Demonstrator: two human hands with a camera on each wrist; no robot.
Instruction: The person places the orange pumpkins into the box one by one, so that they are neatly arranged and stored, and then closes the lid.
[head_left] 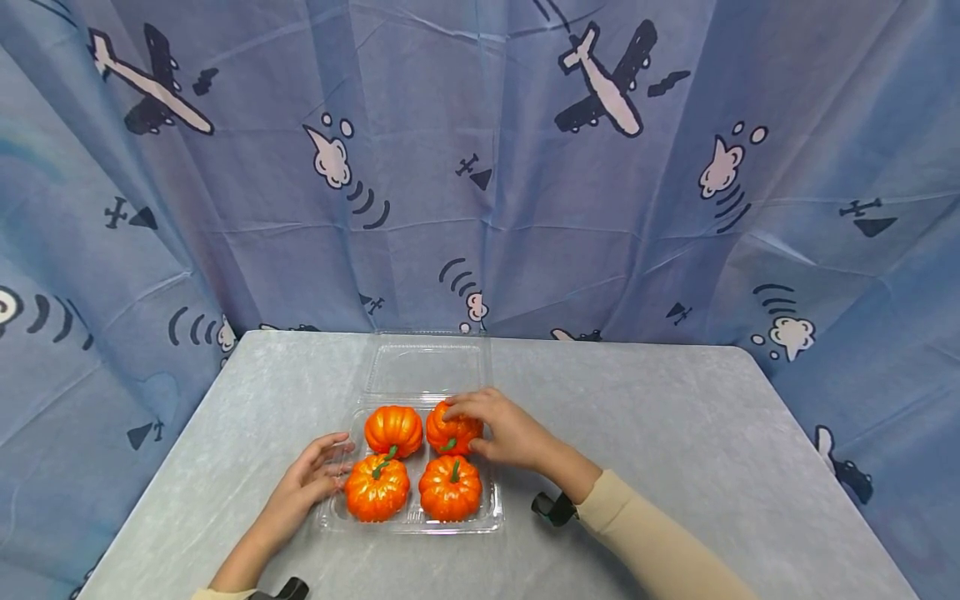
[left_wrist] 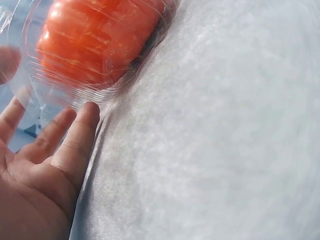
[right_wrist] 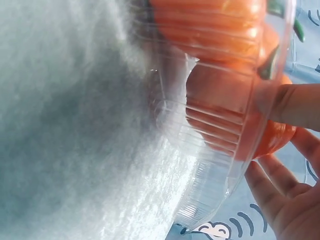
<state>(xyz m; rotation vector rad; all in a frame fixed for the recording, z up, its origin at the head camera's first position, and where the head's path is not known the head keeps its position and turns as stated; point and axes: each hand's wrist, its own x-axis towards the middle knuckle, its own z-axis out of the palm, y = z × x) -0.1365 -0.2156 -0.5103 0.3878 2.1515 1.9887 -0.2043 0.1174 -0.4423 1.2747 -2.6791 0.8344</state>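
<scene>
A clear plastic clamshell container point(head_left: 412, 527) stands on the table with its lid point(head_left: 427, 368) folded back flat behind it. In its base sit several small orange toy pumpkins with green stems, in two rows. My right hand point(head_left: 513, 429) grips the back right pumpkin point(head_left: 441, 427), thumb at its right side and fingers over its top and back. My left hand point(head_left: 306, 477) rests along the container's left wall, fingers spread and fairly straight, beside the front left pumpkin point(head_left: 377, 492). In the left wrist view, those fingertips lie right at the ribbed clear wall point(left_wrist: 80, 92).
The grey table point(head_left: 637, 400) extends to both sides of the container. Behind it hangs a blue curtain point(head_left: 420, 183) with printed aeroplanes. A black wrist strap mount point(head_left: 553, 508) sits under the right wrist, and another point(head_left: 288, 590) is at the left wrist.
</scene>
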